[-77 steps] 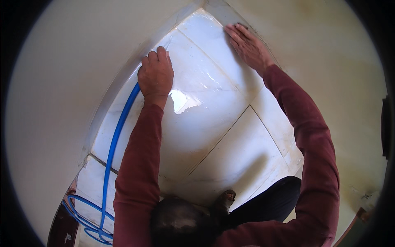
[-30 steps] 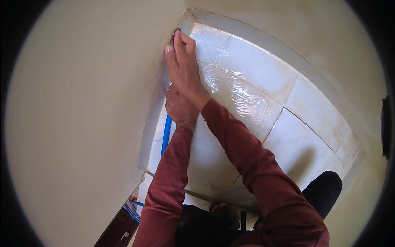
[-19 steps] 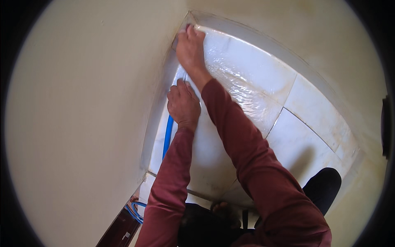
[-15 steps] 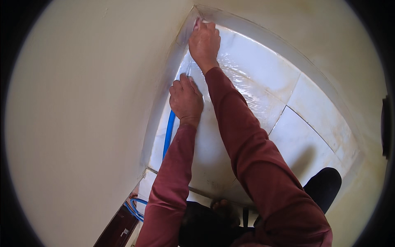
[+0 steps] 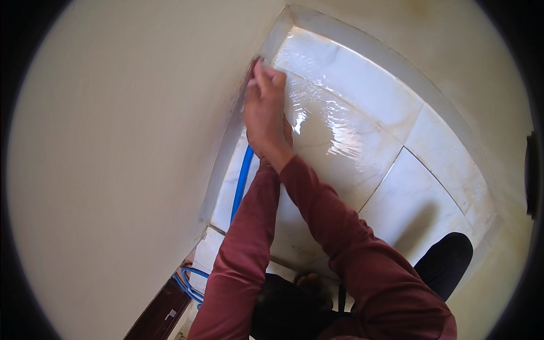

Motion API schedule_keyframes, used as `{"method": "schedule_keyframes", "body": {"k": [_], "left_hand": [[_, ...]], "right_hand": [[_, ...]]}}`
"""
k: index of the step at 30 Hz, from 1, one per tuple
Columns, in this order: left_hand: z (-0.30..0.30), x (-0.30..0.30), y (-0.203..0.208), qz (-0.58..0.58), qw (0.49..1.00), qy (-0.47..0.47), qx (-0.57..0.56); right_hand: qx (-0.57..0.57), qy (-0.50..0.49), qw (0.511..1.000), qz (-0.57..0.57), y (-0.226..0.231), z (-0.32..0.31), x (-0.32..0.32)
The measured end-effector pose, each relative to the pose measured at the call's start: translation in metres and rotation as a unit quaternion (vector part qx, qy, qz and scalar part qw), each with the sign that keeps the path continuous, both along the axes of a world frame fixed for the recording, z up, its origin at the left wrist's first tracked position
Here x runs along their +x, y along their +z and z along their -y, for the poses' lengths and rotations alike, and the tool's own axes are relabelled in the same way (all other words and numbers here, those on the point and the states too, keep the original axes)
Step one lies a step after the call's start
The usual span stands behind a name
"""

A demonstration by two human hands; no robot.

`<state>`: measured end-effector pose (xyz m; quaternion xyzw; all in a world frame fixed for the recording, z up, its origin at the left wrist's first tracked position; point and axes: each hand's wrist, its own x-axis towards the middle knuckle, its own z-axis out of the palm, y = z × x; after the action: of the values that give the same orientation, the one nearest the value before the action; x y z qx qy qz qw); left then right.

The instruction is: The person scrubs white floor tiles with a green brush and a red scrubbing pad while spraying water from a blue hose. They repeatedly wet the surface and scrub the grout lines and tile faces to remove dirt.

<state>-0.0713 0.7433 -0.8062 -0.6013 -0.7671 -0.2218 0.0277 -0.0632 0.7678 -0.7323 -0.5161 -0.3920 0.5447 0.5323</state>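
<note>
Along the left wall's pale skirting (image 5: 225,161), my right hand (image 5: 265,116) is closed, its fingertips pressed against the skirting's upper edge. A small dark reddish piece (image 5: 253,67) shows at the fingertips; its kind I cannot make out. My left hand (image 5: 288,131) lies mostly hidden under the right one, with only an edge of it showing. Up to it runs a blue hose (image 5: 242,182), its end out of sight beneath the hands. Rippling water (image 5: 334,127) spreads over the white marble-like floor tiles (image 5: 362,73) ahead of the hands.
Skirting (image 5: 396,59) follows the far wall round from the corner. A dark knee (image 5: 447,263) shows at lower right, and a bare foot (image 5: 310,283) below the arms. More blue hose (image 5: 192,283) loops beside a dark reddish-brown panel (image 5: 161,306) at lower left.
My right hand has come back from the far corner along the left skirting and now covers most of my left hand. The view has shifted slightly.
</note>
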Motion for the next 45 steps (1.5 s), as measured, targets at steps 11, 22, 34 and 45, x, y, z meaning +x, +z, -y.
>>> {"method": "schedule_keyframes", "body": {"k": [11, 22, 34, 45], "left_hand": [[-0.002, 0.004, -0.001, 0.011, 1.0, -0.005, 0.004], [0.0, 0.01, 0.029, -0.053, 0.99, 0.017, -0.13], [0.113, 0.004, 0.013, -0.126, 0.989, -0.062, -0.039], [0.299, -0.007, 0.016, 0.012, 0.987, -0.012, -0.162]], "right_hand": [[-0.007, 0.014, 0.995, -0.103, -0.001, -0.028, -0.001], [-0.101, -0.066, 0.993, 0.004, -0.001, -0.141, 0.024], [-0.082, 0.097, 0.992, 0.011, -0.008, 0.089, -0.069], [-0.107, 0.065, 0.989, -0.08, -0.004, 0.161, -0.084]]}}
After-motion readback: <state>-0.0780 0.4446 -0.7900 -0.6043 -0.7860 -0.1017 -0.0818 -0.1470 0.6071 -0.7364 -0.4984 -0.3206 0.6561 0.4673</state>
